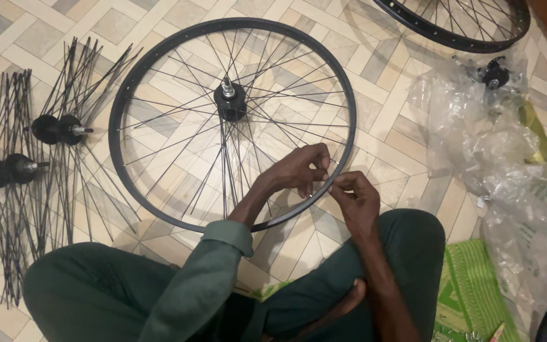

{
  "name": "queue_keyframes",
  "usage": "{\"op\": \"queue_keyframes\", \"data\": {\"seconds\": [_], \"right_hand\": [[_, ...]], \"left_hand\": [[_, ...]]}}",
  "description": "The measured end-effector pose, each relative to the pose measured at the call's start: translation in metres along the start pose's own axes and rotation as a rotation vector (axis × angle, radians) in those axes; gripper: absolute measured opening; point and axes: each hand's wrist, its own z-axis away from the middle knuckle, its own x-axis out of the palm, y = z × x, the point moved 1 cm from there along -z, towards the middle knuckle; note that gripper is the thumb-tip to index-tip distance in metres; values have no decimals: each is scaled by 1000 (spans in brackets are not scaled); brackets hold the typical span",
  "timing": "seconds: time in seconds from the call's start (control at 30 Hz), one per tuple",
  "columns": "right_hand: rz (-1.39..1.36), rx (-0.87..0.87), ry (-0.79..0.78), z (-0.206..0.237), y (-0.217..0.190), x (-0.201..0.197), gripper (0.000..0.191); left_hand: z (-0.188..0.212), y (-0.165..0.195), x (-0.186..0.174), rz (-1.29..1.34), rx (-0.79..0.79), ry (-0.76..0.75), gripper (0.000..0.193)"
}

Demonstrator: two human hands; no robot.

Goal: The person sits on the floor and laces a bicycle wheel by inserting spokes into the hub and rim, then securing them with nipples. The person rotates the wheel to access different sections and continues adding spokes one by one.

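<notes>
Head view: we record our left hand (299, 170) curled over the near right part of the bicycle wheel rim (116, 95), fingers bent around spoke ends just inside the rim; whether they pinch a single spoke we cannot tell. Our right hand (352, 190) sits just beside it, outside the rim, thumb and forefinger pinched on something too small to identify. The fingertips of both hands nearly meet at the rim.

The wheel lies flat on the patterned tile floor (394, 120), black spokes crossing to its hub (230, 101), axle pointing up. Our legs in green trousers (96, 291) fold below it.

Left of the wheel, two hubs with loose spokes (55, 128) and (4, 170) lie fanned out. A second rim (470, 41) shows at upper right, crumpled clear plastic wrapping (476, 139) beneath it, and a green mat (470, 285) lower right.
</notes>
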Motion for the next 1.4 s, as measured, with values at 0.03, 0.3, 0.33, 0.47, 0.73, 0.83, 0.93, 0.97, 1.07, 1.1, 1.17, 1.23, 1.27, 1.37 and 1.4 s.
{"op": "queue_keyframes", "data": {"seconds": [0.03, 0.3, 0.33, 0.47, 0.73, 0.83, 0.93, 0.97, 1.07, 1.1, 1.17, 1.23, 1.27, 1.37, 1.4], "right_hand": [[3, 17, -8, 0, 0, -1, 17], [49, 27, -6, -2, 0, -1, 19], [34, 36, -5, -3, 1, -1, 19], [-6, 37, -18, -4, -1, -1, 23], [-158, 278, -20, -10, -8, -4, 14], [-109, 185, -30, -8, -9, -2, 13], [-155, 83, -43, -3, -10, 2, 14], [-180, 46, -51, -2, -10, 3, 15], [-76, -9, -29, 2, -9, 3, 16], [-102, -8, -31, 3, -9, 3, 16], [-151, -5, -31, 4, -8, 2, 17], [-166, -24, -21, 4, -6, 3, 16], [-176, -35, -18, 3, -5, 4, 15], [-204, -27, -45, 3, -3, 7, 18], [-191, -27, -37, 3, -2, 7, 18]], "left_hand": [[0, -1, 0, 24, -6, -13, 20], [-2, -8, -1, 59, 24, -26, 21], [-2, -8, -1, 52, 15, -27, 21], [-2, -9, -2, 63, 26, -15, 21], [5, 7, -2, 81, 52, 45, 20], [10, 18, -4, 48, 58, -26, 21], [13, 25, -4, -83, 2, -76, 27], [13, 26, -3, -116, 5, -77, 27], [12, 30, 0, -191, 52, -92, 31], [12, 31, 0, -201, 90, -107, 34], [11, 32, 0, -153, 96, -128, 40], [11, 32, -2, -44, 27, -126, 43], [11, 32, -2, -96, 38, -112, 41], [10, 30, 1, -204, 45, -67, 39], [10, 29, 2, -207, 30, -54, 41]]}}
